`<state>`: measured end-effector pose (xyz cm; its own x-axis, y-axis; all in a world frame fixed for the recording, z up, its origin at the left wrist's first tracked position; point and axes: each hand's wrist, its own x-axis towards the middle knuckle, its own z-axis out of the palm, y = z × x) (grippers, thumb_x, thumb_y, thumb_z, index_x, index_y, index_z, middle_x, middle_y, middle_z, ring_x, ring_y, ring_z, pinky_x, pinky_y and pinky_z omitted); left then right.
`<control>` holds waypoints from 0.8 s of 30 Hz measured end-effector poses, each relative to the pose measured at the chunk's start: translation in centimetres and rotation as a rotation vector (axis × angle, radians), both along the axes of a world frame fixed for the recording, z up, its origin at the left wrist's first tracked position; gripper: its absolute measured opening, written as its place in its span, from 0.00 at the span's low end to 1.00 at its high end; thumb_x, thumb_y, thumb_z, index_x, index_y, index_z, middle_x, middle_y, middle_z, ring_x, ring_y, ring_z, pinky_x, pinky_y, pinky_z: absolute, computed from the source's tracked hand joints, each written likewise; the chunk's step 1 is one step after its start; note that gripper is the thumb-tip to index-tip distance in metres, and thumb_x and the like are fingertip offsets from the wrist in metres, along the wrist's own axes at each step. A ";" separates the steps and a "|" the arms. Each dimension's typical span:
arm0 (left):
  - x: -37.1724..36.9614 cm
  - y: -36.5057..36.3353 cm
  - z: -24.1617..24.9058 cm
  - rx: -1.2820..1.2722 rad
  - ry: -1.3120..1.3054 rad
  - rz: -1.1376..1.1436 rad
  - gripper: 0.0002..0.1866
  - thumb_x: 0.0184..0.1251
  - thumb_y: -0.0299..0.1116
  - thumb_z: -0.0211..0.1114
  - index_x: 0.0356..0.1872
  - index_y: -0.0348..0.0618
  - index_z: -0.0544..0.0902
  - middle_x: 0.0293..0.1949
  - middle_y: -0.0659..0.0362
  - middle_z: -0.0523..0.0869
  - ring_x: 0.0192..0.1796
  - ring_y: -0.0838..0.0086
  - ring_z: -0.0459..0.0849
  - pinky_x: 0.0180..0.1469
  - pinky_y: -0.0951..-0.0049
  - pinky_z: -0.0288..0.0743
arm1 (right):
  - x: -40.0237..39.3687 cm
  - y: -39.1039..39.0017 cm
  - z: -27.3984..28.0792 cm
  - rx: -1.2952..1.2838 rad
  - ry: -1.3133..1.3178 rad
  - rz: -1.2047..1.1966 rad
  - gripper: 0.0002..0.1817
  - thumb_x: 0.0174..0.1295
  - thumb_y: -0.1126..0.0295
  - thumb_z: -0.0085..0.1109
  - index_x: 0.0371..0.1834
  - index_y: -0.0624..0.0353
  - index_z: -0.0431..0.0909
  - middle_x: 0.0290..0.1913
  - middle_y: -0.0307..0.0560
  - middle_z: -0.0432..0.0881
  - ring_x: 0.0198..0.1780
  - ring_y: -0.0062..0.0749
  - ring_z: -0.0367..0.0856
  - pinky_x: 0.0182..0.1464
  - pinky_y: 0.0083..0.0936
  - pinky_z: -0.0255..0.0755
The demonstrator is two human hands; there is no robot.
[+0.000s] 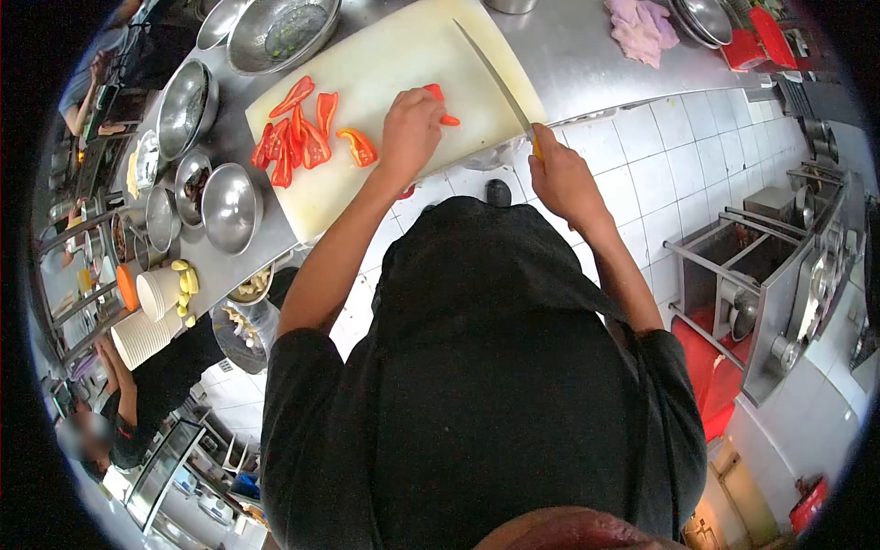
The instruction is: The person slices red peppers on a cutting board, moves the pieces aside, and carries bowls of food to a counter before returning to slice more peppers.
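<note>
Head view: on cutting board [390, 50], pinning red pepper [449, 120] with fingers of left hand [411, 133]; grasping knife [496, 77] in right hand [564, 179], at cutting board's right side. Judged mid-slicing; calls for bringing knife to pepper.

My knife [500, 81] has a smooth metal blade, my cutting board [403, 55] looks like matt plastic, and the pepper pieces [316, 145] are glossy. My desk [577, 60] is shiny metal, the bowls [232, 209] polished metal, the rag [639, 32] matt cloth.

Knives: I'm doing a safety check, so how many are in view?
1 knife, held in the right hand and extending over the white cutting board. Others may be hidden.
</note>
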<state>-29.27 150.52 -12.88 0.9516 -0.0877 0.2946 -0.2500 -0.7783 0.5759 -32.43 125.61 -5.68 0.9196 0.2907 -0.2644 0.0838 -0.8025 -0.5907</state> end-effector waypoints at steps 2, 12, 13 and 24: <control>0.0 0.4 -0.8 -0.035 -0.005 0.032 0.06 0.62 0.26 0.68 0.37 0.37 0.89 0.43 0.53 0.87 0.49 0.58 0.83 0.55 0.62 0.78 | 0.2 0.1 -0.1 -0.018 -0.013 -0.003 0.23 0.65 0.75 0.50 0.64 0.69 0.66 0.43 0.71 0.82 0.47 0.66 0.82 0.52 0.56 0.74; -0.9 0.4 -1.3 0.023 -0.036 0.071 0.07 0.62 0.26 0.68 0.39 0.36 0.88 0.47 0.52 0.86 0.50 0.58 0.83 0.55 0.63 0.78 | 0.4 0.1 -0.3 -0.006 0.016 -0.003 0.24 0.67 0.73 0.49 0.66 0.67 0.65 0.41 0.72 0.83 0.45 0.67 0.82 0.47 0.54 0.76; -0.7 0.2 -1.4 0.005 -0.067 0.044 0.08 0.62 0.25 0.67 0.41 0.35 0.88 0.48 0.51 0.86 0.50 0.57 0.83 0.56 0.63 0.78 | 0.5 0.0 -0.4 0.004 0.006 0.002 0.24 0.69 0.71 0.49 0.67 0.65 0.64 0.41 0.72 0.83 0.42 0.67 0.83 0.42 0.52 0.79; 0.8 0.3 -1.4 0.328 -0.227 -0.214 0.18 0.59 0.24 0.60 0.52 0.31 0.81 0.54 0.52 0.80 0.57 0.59 0.78 0.60 0.63 0.74 | 0.5 0.4 0.3 -0.003 0.060 -0.010 0.24 0.74 0.66 0.49 0.70 0.61 0.61 0.39 0.71 0.84 0.31 0.64 0.85 0.23 0.47 0.81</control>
